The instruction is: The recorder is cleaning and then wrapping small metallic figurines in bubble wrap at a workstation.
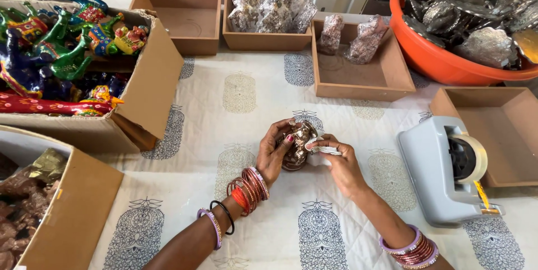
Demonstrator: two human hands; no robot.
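Resting between both hands above the patterned surface (246,135): one small metallic figurine (298,142), bronze-toned, likely rigid, fairly light and smooth enough to slip; best gripped around its rounded body. Left hand (276,155) cups its side, fingers curled about it, wrist bent inward with bangles stacked. Right hand (341,163) pinches a pale scrap, possibly tape or wrap (322,148), against the piece. Tape dispenser (448,169) stands near, right.
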